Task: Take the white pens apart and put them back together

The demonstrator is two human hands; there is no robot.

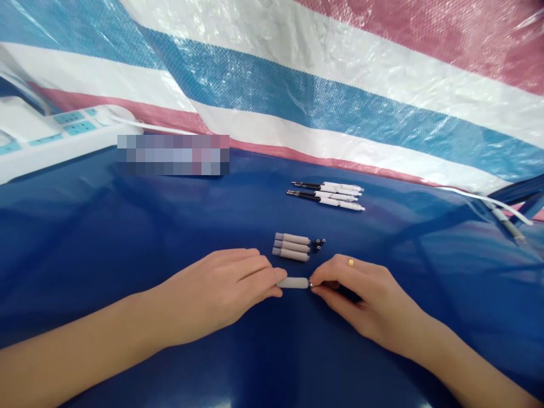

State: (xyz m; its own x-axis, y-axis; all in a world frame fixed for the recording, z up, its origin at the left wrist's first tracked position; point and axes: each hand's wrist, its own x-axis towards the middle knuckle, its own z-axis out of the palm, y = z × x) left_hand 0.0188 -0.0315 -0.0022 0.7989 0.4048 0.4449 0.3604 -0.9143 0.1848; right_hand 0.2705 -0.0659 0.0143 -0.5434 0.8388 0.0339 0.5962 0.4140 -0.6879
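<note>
The left hand (225,289) and the right hand (361,297) were each closed in a narrow fingertip pinch on opposite ends of a short pale grey cylindrical sleeve (293,282). The sleeve lay level between them, low over the glossy dark blue worktop (127,238); whether it touched the surface could not be told. A small shiny tip (310,284) showed at the end pinched by the right hand, and it could not be told whether this was a separate part. Just behind lay three matching grey sleeves (292,246) side by side, with a cluster of small black ring-like parts (318,243) just beside them. Three white-and-black pens (327,195) lay in a row farther back. Hazards, as judged: both grips were at the fingertips only, so an uneven pull or twist could let the smooth round sleeve slip and roll on the slick surface. Force off the sleeve's axis could cock or jam the tip. A drifting right knuckle could scatter the black parts, which were small, dark and hard to find on that surface.
</note>
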